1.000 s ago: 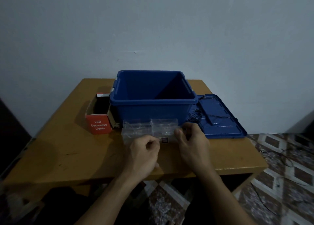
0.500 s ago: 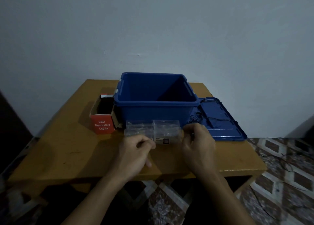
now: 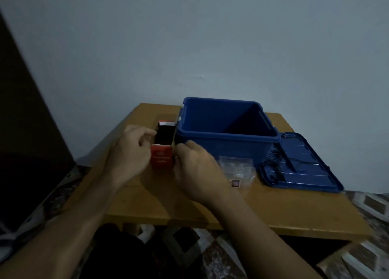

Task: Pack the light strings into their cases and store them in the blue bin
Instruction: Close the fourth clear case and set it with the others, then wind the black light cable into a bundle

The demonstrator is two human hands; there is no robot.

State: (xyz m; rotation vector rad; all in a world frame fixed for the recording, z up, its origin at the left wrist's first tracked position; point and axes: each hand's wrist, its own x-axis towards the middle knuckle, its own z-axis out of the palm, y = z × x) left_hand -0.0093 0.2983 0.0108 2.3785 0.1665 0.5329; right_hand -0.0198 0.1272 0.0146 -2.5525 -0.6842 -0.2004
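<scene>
Looking down on a wooden table (image 3: 273, 211) set against a pale wall (image 3: 210, 36). At the far middle, a blue bin (image 3: 231, 146), upright, lid off, inside in shadow. Just right of the bin, flat on the table, its blue lid (image 3: 311, 177), with a dark light string (image 3: 272, 162) tangled on the lid's left part and trailing across the ribs. In front of the bin's near wall, a clear plastic case (image 3: 237, 169), flat on the wood, with a small square label (image 3: 235, 183) at its near edge and its left end hidden behind the right hand. Close against the bin's left wall, a red carton (image 3: 161, 159), open at the top and dark inside, white lettering on its near face too blurred to read. Left hand (image 3: 130, 152) against the carton's left side, fingers curled together, thumb lying along the rim of the left wall, gripping it. Right hand (image 3: 197, 169) at the carton's near right corner, back of the hand up, fingers bent inward and close together. Fingertips hidden behind the knuckles, so cannot tell whether gripping or only touching. Both forearms bare, reaching in from the near edge. Beyond the table's right side, patterned floor tiles (image 3: 370, 205).
</scene>
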